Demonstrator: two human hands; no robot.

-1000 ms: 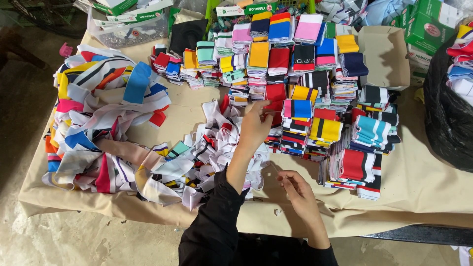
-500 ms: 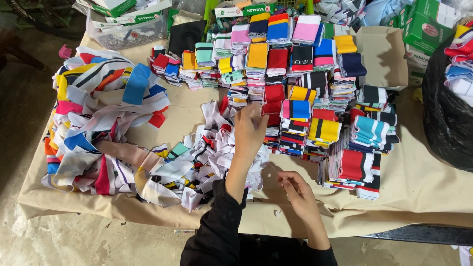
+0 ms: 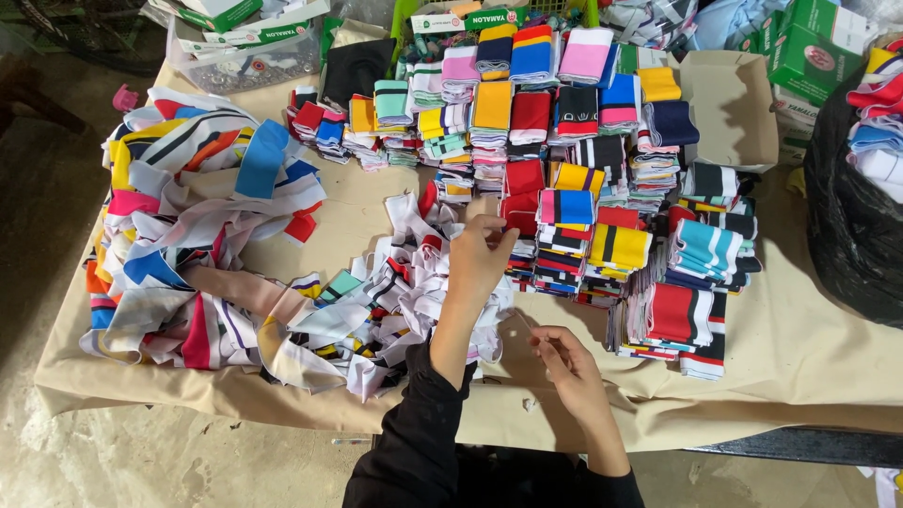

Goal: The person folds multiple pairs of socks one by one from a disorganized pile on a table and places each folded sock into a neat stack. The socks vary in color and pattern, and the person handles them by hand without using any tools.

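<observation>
From my remote seat, much stays unclear. My left hand (image 3: 482, 252) is raised over the loose heap of fabric strips (image 3: 376, 301), fingers pinched together near the folded stacks (image 3: 583, 188), but what they pinch is too small to make out. My right hand (image 3: 564, 362) rests low on the tan table cover (image 3: 800, 367), fingers curled closed around something thin; a fine thread may run between both hands, though I cannot tell for certain. A small white scrap (image 3: 530, 404) lies beside the right wrist.

The black bag (image 3: 851, 226) is cut off at the right edge, its contents partly hidden. Green and white boxes (image 3: 809, 47) stand at the top right, an open tan carton (image 3: 729, 108) beside them, and a clear plastic tub (image 3: 240, 61) with more green boxes at the top left.
</observation>
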